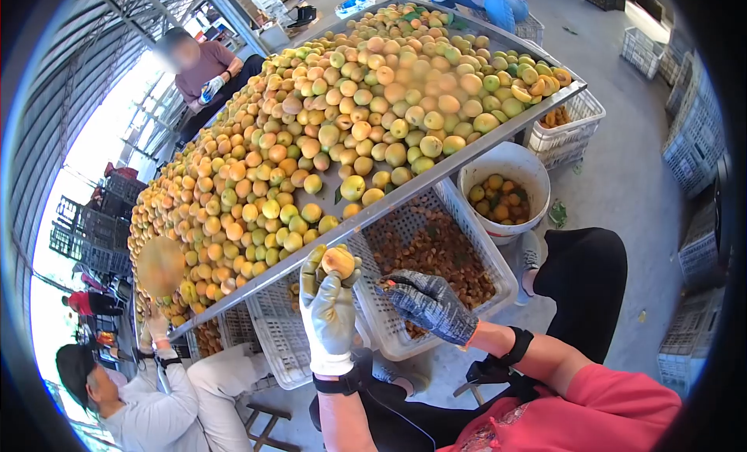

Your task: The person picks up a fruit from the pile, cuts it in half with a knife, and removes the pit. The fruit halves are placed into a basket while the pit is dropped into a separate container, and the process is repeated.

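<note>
My left hand point(330, 316), in a white and yellowish glove, is closed around an orange-yellow apricot point(339, 262) just in front of the table's edge. To its right is my right hand point(433, 303), in a dark grey patterned glove, its fingers pinched together toward the apricot but apart from it. Something small and reddish shows at those fingertips; I cannot make out what it is. Under both hands stands a white plastic crate point(507, 275) holding many brown apricot pits point(440, 257). A big heap of apricots point(327, 133) covers the metal-rimmed table point(467, 158).
A white bucket point(537, 215) with apricots stands right of the crate. Another white crate point(282, 357) is left of my hands. A person in pale clothing point(156, 409) sits at the left; others sit across the table. Stacked crates point(696, 141) line the right side.
</note>
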Demonstrator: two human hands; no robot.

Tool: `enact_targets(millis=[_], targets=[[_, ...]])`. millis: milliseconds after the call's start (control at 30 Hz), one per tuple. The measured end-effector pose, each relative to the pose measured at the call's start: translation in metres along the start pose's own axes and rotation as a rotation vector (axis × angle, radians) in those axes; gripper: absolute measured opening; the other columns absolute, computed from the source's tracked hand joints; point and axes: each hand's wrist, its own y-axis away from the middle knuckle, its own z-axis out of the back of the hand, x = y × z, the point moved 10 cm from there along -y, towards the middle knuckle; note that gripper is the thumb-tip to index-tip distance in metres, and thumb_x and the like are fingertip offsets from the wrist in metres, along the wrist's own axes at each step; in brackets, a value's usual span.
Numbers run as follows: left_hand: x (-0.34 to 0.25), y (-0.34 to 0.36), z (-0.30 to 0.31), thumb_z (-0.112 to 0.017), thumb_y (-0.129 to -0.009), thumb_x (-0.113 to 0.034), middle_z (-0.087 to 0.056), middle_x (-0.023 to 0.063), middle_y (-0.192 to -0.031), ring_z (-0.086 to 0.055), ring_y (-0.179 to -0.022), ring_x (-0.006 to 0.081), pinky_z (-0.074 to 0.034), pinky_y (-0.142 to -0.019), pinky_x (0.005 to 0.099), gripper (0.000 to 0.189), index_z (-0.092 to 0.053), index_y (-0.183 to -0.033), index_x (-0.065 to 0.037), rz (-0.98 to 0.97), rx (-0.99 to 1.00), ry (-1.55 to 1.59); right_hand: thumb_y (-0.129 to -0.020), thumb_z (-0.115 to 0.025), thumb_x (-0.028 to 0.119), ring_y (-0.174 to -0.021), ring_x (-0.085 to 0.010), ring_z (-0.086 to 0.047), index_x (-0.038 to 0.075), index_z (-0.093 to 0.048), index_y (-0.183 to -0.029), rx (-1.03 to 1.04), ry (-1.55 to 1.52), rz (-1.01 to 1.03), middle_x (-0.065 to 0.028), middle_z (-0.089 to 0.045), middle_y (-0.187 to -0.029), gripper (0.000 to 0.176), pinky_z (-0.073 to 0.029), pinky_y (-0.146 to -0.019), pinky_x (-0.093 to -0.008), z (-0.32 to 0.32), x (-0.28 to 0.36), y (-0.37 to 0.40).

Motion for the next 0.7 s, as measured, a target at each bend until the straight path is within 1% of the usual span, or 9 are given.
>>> enact_targets(millis=[67,200,233,300,400,467,533,600,700], targets=[[-0.007,0.012,0.006,-0.057,-0.091,-0.010,-0.055,0.0129,-0.121,-0.060,-0.102,0.0261,-0.049,-0.089,0.0355,0.042,-0.045,-0.131,-0.003,-0.039,-0.020,-0.055,-0.093,-0.059,0.023,-0.067,-0.0027,-0.048,0.004,-0.063,-0.115,0.057,0.130,-0.031,0.0045,-0.057,-0.075,0.029,-0.042,-0.058,-0.0195,-0.011,-0.009,0.007],[-0.006,0.025,0.018,-0.058,-0.092,-0.012,-0.056,0.0116,-0.120,-0.060,-0.101,0.0220,-0.049,-0.088,0.0339,0.042,-0.047,-0.130,0.000,-0.035,-0.018,-0.012,-0.093,-0.059,0.023,-0.068,-0.0066,-0.052,0.002,-0.061,-0.117,0.054,0.286,0.020,-0.0003,-0.061,-0.076,0.031,-0.045,-0.061,-0.0245,-0.023,-0.011,0.017],[-0.006,0.027,0.021,-0.058,-0.092,-0.012,-0.057,0.0115,-0.119,-0.060,-0.101,0.0217,-0.049,-0.088,0.0337,0.041,-0.047,-0.129,0.000,-0.032,-0.017,-0.007,-0.093,-0.059,0.023,-0.068,-0.0066,-0.052,0.002,-0.061,-0.117,0.059,0.295,0.020,-0.0003,-0.061,-0.076,0.031,-0.045,-0.061,-0.0245,-0.026,-0.015,0.018],[-0.009,0.031,0.023,-0.059,-0.091,-0.012,-0.059,0.0107,-0.116,-0.061,-0.099,0.0211,-0.049,-0.088,0.0333,0.039,-0.049,-0.127,0.000,-0.022,-0.014,-0.022,-0.093,-0.059,0.020,-0.061,-0.0025,-0.047,0.003,-0.065,-0.107,0.030,0.309,0.179,0.0057,-0.054,-0.072,0.022,-0.038,-0.052,-0.0184,-0.029,-0.010,0.020],[-0.007,0.036,0.032,-0.059,-0.092,-0.013,-0.061,0.0106,-0.109,-0.061,-0.092,0.0190,-0.049,-0.083,0.0310,0.032,-0.054,-0.120,0.002,0.025,-0.087,-0.044,-0.093,-0.060,0.019,-0.061,-0.0024,-0.048,0.003,-0.065,-0.105,-0.008,0.448,0.275,0.0045,-0.055,-0.071,0.021,-0.039,-0.052,-0.0184,-0.026,-0.015,0.019],[-0.025,0.040,0.029,-0.060,-0.092,-0.015,-0.062,0.0084,-0.103,-0.059,-0.088,0.0146,-0.048,-0.081,0.0272,0.031,-0.056,-0.116,0.003,0.009,-0.079,-0.334,-0.092,-0.060,0.019,-0.057,-0.0031,-0.048,0.002,-0.065,-0.099,-0.021,0.318,0.094,0.0039,-0.053,-0.068,0.018,-0.037,-0.049,-0.0190,-0.028,-0.032,0.015],[-0.018,0.042,0.042,-0.058,-0.093,-0.016,-0.063,0.0063,-0.096,-0.059,-0.083,0.0125,-0.048,-0.076,0.0253,0.024,-0.059,-0.109,0.002,-0.051,-0.073,-0.326,-0.092,-0.060,0.020,-0.057,-0.0065,-0.051,0.003,-0.067,-0.091,-0.018,0.091,-0.148,0.0011,-0.058,-0.068,0.019,-0.040,-0.050,-0.0219,-0.041,-0.040,0.016],[-0.013,0.045,0.050,-0.060,-0.092,-0.013,-0.063,0.0068,-0.097,-0.059,-0.084,0.0126,-0.048,-0.078,0.0261,0.025,-0.057,-0.111,0.002,0.003,-0.081,-0.147,-0.092,-0.059,0.019,-0.051,-0.0030,-0.044,0.004,-0.066,-0.089,0.034,0.108,-0.152,0.0037,-0.054,-0.063,0.017,-0.032,-0.044,-0.0186,-0.048,-0.045,0.011],[-0.019,0.044,0.060,-0.063,-0.089,-0.012,-0.060,0.0084,-0.108,-0.058,-0.094,0.0137,-0.047,-0.085,0.0268,0.037,-0.052,-0.121,0.003,0.021,-0.060,-0.115,-0.092,-0.059,0.018,-0.049,-0.0041,-0.044,0.003,-0.066,-0.089,0.022,0.037,-0.199,0.0037,-0.052,-0.061,0.017,-0.033,-0.044,-0.0202,-0.055,-0.057,0.007]])
